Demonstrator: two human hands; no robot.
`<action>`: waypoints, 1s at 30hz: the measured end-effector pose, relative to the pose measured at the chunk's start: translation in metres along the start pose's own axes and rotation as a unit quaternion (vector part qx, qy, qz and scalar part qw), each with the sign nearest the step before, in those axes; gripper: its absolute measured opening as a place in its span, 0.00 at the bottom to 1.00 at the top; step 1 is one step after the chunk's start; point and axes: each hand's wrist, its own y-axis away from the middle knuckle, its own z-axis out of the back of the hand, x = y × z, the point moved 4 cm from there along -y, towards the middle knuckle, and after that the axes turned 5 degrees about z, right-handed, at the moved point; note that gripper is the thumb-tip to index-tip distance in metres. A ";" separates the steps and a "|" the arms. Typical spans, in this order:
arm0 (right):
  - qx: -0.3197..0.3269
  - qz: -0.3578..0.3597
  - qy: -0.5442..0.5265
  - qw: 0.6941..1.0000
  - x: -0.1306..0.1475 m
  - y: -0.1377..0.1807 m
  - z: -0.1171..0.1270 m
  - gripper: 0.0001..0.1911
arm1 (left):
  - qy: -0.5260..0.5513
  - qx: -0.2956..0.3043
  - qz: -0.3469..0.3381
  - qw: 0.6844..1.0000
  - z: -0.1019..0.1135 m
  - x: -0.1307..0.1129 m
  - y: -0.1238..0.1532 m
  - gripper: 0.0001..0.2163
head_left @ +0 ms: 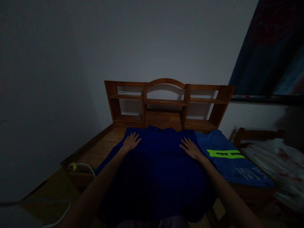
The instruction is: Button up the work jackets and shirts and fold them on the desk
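Note:
A dark blue shirt [156, 158] lies spread over the wooden desk, its collar at the far side and its lower part hanging toward me over the near edge. My left hand [131, 142] rests flat on the shirt's upper left, fingers spread. On the upper right of the cloth lies my right hand [190, 148], palm down with its fingers apart. Neither hand grips anything. The shirt's lower part is in deep shadow.
Behind the shirt stands a wooden shelf unit [166, 102] against the wall. A blue garment with a yellow-green stripe [225, 154] lies at the right. A white cable [85, 164] runs by the desk's left corner. White plastic bags [280, 158] sit far right.

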 end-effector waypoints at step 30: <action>-0.115 0.012 0.075 0.990 -0.003 0.010 0.023 0.31 | 0.000 -0.047 0.017 0.999 -0.030 0.038 0.005 0.28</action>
